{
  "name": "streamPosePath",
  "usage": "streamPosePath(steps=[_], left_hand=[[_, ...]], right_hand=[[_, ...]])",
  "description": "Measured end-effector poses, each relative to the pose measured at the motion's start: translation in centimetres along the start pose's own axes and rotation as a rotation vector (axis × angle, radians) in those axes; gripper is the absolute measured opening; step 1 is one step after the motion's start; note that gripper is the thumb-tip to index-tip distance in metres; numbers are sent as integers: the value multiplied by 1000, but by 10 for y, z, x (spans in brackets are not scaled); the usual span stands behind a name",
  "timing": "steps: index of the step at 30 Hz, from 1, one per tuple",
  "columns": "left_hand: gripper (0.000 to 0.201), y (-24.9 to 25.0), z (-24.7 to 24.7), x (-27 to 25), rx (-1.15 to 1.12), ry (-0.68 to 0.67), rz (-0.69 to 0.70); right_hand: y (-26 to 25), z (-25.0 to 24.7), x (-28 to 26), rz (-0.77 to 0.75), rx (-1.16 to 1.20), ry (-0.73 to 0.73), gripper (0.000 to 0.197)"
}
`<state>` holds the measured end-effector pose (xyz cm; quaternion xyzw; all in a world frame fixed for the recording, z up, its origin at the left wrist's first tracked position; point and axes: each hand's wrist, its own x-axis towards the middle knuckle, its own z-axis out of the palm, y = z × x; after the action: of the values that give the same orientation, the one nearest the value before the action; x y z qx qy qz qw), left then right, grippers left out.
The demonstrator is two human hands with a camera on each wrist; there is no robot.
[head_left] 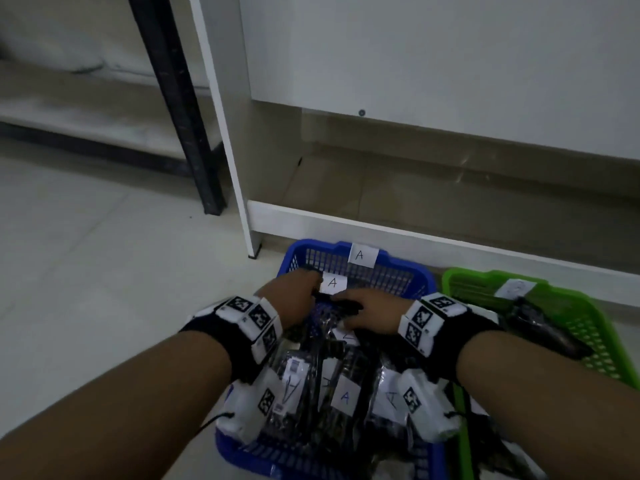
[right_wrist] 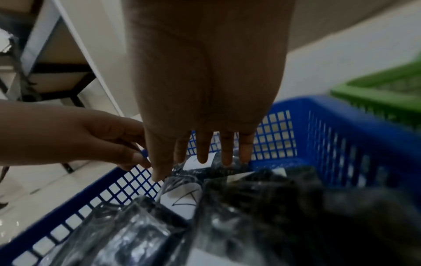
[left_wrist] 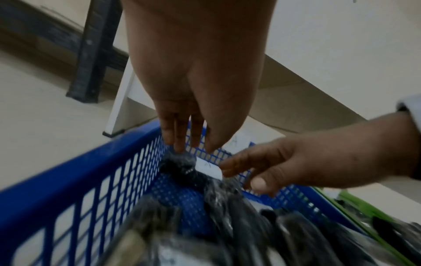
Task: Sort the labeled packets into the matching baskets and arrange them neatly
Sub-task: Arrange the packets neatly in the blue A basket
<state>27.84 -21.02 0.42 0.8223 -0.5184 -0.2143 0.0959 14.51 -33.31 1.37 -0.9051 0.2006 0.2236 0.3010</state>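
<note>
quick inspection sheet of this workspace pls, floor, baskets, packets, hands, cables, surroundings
surface: pale tiled floor, baskets stand on it
job's things: blue basket tagged A, full of clear packets labelled A; green basket beside it holds packets, its tag unreadable
clutter: nothing seen
grippers: left hand and right hand both on the far packet, fingers straight
cables: thin black cords at the wrist cameras
surroundings: white cabinet, black post

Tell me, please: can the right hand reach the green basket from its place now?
Probably yes. The right hand rests open on packets in the blue basket, and the green basket stands directly beside it on that side, with nothing standing between them.
</note>
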Motion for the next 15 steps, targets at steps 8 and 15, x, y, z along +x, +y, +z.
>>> streamPosePath(steps=[8, 15], left_hand=[[35, 17, -32, -5, 604, -233, 5], [30, -1, 7, 8, 666, -354, 123]], right_hand=[[13, 8, 18, -58, 50, -18, 43], [25, -29, 20, -49, 477, 113, 33]])
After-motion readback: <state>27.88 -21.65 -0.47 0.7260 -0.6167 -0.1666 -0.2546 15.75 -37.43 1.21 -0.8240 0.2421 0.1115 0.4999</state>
